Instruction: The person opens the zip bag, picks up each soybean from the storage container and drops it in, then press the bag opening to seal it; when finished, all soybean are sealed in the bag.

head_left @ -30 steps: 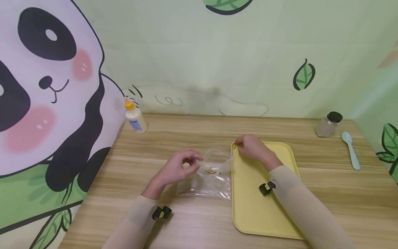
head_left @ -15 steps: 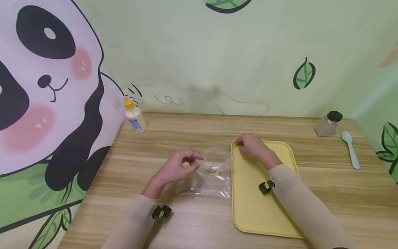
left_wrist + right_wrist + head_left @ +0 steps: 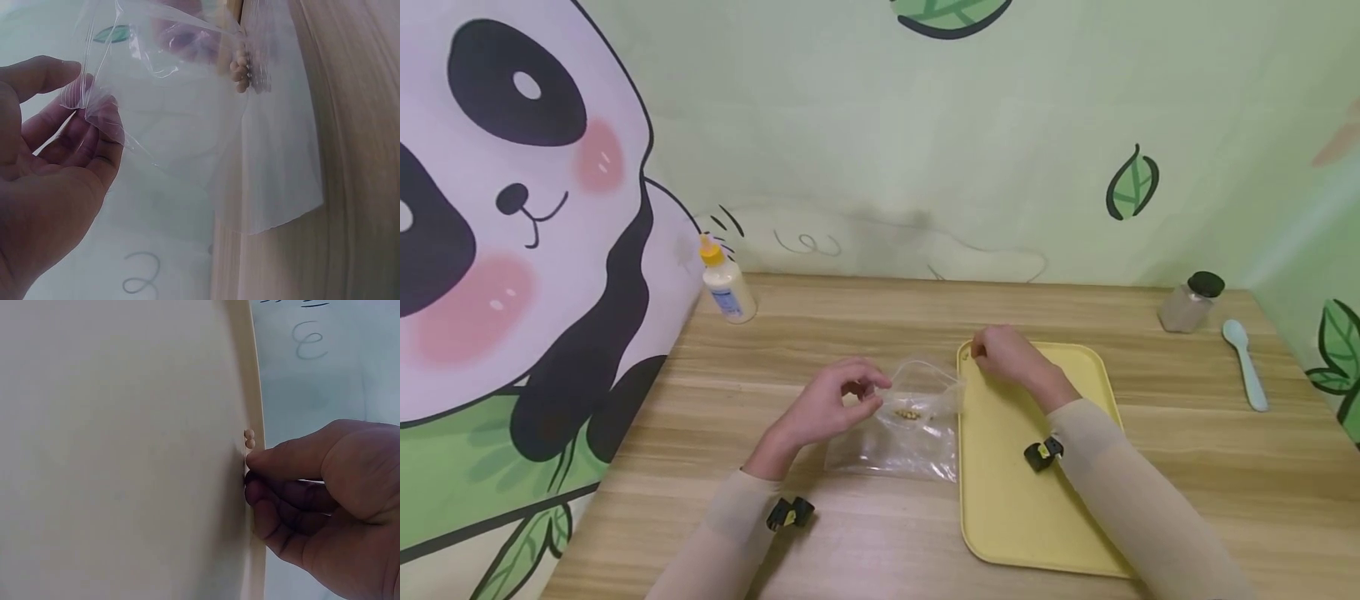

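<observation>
My left hand (image 3: 829,407) pinches the opening edge of a clear zip bag (image 3: 895,454) between thumb and fingers, and its mouth gapes. Several small round tan beans (image 3: 239,74) lie inside the bag, which rests on the table against the left side of a yellow tray (image 3: 1015,508). At the tray's far left corner, my right hand (image 3: 1011,357) reaches down with curled fingers. In the right wrist view its thumb and fingertips meet the tray floor along the rim, right beside two tan beans (image 3: 250,439). Whether a bean sits between those fingertips I cannot tell.
A white bottle (image 3: 730,290) with a yellow cap stands at the back left of the wooden table (image 3: 865,550). At the back right are a clear jar (image 3: 1186,307) with a black lid and a pale blue spoon (image 3: 1247,367). A printed wall hanging (image 3: 865,125) rises behind.
My right hand's fingertips have shifted slightly to the right along the tray's far corner. The left hand and the bag stay in place.
</observation>
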{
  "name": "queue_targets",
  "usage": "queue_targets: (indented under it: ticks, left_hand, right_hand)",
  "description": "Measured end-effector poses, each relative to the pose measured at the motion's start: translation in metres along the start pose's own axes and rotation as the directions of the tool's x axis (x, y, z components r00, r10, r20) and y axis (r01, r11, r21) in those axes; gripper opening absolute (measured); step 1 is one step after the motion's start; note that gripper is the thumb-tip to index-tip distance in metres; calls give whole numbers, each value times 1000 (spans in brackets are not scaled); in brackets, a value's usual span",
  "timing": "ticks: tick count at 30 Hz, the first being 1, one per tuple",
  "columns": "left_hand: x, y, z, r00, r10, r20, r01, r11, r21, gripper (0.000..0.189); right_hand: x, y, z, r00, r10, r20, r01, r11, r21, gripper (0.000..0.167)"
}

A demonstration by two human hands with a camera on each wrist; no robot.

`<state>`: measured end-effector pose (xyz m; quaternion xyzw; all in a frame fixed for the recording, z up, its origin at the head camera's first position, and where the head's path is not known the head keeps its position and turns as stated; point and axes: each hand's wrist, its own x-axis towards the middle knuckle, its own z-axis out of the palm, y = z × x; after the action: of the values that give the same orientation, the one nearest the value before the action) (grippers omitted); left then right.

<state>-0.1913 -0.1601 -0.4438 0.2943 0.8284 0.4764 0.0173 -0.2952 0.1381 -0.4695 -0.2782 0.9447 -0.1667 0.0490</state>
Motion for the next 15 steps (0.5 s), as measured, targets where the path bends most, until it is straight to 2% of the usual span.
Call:
queue_targets:
  ticks: [3, 8, 11, 15]
  left_hand:
    - [0, 8, -1, 1000, -9, 2, 9, 1000, 0, 21]
    - [-2, 31, -7, 1000, 8, -3, -8, 1000, -3, 19]
    - [-2, 25, -5, 1000, 14, -4, -14, 1000, 0, 20]
    - [0, 6, 0, 1000, 6, -5, -6, 1000, 4, 21]
  right_hand:
    - [-2, -1, 0, 1000, 13, -3, -13, 1000, 14, 15]
    - [-4, -2, -2, 999, 19, -48, -18, 1000, 8, 15]
    - [-5, -3, -4, 997, 13, -73, -13, 1000, -2, 15]
    - [-7, -5, -7, 996, 19, -90, -18, 1000, 10, 14]
